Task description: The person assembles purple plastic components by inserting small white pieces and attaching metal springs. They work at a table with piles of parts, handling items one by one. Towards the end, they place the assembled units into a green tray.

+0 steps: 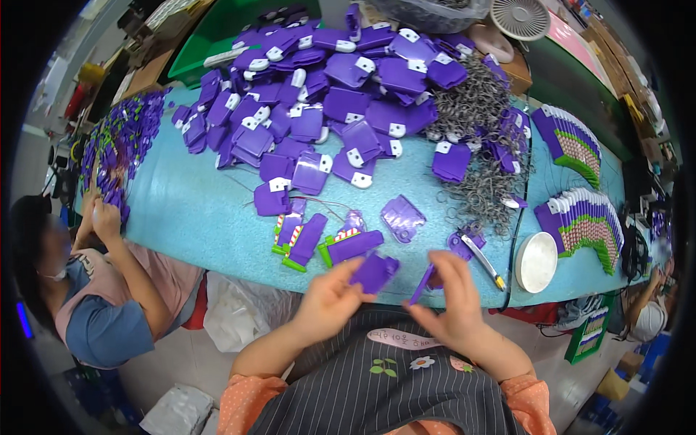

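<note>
The left hand [330,296] is pinching a flat purple card holder [374,272] at its lower edge, fingers curled around it, just above the near edge of the blue table [196,210]. The right hand [451,290] is gripping a thin purple strip [423,284] between thumb and fingers, at three o'clock from the holder and close beside it; whether the two pieces are touching is hard to tell. At twelve o'clock from the hands, a big heap of purple holders [326,94] is lying on the table, with a tangle of grey metal rings [475,138] at one o'clock. A white round lid [536,261] is sitting at three o'clock. At nine o'clock, another person's hands [101,214] are working at a second purple pile [119,141].
</note>
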Motion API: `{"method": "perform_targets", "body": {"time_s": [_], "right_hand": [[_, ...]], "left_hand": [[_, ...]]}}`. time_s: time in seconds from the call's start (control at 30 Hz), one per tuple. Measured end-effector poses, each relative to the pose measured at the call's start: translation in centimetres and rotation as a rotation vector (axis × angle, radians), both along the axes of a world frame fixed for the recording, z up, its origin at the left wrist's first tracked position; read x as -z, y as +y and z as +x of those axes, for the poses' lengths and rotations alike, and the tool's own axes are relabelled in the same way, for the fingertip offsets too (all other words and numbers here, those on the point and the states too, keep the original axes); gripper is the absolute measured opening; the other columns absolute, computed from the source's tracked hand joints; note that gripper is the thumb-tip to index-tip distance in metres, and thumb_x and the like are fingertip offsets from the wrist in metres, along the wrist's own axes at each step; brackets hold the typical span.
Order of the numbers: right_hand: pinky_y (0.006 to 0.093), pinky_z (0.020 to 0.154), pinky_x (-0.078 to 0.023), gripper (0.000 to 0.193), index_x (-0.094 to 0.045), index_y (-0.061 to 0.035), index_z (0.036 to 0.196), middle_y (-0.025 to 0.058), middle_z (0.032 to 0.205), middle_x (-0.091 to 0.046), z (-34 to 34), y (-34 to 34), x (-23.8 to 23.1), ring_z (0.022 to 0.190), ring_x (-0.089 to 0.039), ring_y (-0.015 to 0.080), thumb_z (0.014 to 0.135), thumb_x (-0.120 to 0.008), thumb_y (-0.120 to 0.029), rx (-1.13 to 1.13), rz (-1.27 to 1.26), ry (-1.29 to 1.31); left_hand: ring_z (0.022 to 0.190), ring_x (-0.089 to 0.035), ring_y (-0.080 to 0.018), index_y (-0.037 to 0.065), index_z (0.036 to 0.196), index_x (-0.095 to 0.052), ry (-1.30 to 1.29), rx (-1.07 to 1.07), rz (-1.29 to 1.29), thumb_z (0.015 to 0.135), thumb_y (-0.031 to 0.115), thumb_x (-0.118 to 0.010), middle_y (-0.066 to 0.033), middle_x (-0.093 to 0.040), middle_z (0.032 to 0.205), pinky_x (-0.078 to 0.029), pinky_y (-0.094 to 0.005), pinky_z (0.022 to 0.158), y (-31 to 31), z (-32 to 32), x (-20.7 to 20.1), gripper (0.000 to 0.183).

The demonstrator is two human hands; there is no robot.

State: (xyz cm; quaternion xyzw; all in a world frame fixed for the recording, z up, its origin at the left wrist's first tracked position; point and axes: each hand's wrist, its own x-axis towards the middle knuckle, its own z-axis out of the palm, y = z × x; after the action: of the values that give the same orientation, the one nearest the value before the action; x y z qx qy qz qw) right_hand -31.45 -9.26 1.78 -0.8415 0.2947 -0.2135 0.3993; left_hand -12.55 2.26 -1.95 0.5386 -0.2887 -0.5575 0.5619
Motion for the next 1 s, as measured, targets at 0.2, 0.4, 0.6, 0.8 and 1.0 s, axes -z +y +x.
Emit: {"method": "perform_targets", "body": {"time_s": [0.2, 0.4, 0.6, 0.8, 1.0], "right_hand": [[0.0383, 0.087, -0.041, 0.066, -0.043, 0.0011, 0.127, 0.0179, 0.123, -0.047, 4.2, -2.7, 0.2, 0.103, -0.051, 0.0321, 0.066, -0.066, -0.007, -0.150, -0.510, 0.237], [0.0355, 0.074, -0.042, 0.032, -0.057, -0.0021, 0.103, 0.0068, 0.087, -0.053, 5.8, -3.4, 0.1, 0.084, -0.052, 0.0211, 0.072, -0.055, -0.011, -0.271, -0.658, 0.151], [0.0306, 0.061, -0.044, 0.027, -0.058, -0.0040, 0.096, 0.0042, 0.078, -0.051, 3.1, -2.6, -2.8, 0.073, -0.054, 0.0194, 0.070, -0.057, -0.011, -0.440, -0.486, 0.050], [0.0280, 0.052, -0.042, 0.028, -0.056, -0.0041, 0.097, 0.0040, 0.068, -0.052, 2.1, -0.7, -0.8, 0.057, -0.054, 0.0171, 0.074, -0.069, -0.016, -0.055, -0.472, -0.087], [0.0244, 0.055, -0.046, 0.029, -0.055, 0.0038, 0.111, 0.0059, 0.086, -0.063, -0.1, -1.3, 1.6, 0.066, -0.058, 0.0093, 0.094, -0.051, -0.020, 0.274, 0.875, -0.182]], "left_hand": [[0.082, -0.067, -0.0270, -0.002, 0.112, -0.049, 0.015, -0.394, -0.005, 0.094, 0.014, -0.046, -0.0187, -0.063, 0.102, -0.057, -0.0326, 0.071, -0.3, 8.9, -2.1, 0.024], [0.088, -0.065, -0.0256, 0.000, 0.110, -0.047, 0.062, -0.356, 0.028, 0.097, 0.020, -0.043, -0.0181, -0.063, 0.102, -0.054, -0.0319, 0.075, -1.4, 5.3, -0.4, 0.025], [0.089, -0.060, -0.0126, -0.003, 0.119, -0.044, -0.336, -0.094, -0.159, 0.098, 0.019, -0.043, -0.0113, -0.062, 0.100, -0.047, -0.0260, 0.078, -1.9, 1.4, -2.9, 0.031], [0.081, -0.061, -0.0151, 0.000, 0.112, -0.046, -0.285, 0.282, -0.054, 0.096, 0.016, -0.045, -0.0097, -0.063, 0.093, -0.047, -0.0283, 0.073, -3.0, -1.0, -3.9, 0.023], [0.092, -0.060, -0.0146, -0.001, 0.116, -0.037, -0.029, 0.282, -0.010, 0.099, 0.015, -0.036, -0.0143, -0.061, 0.103, -0.048, -0.0297, 0.082, -0.7, -1.8, -3.5, 0.024]]}}
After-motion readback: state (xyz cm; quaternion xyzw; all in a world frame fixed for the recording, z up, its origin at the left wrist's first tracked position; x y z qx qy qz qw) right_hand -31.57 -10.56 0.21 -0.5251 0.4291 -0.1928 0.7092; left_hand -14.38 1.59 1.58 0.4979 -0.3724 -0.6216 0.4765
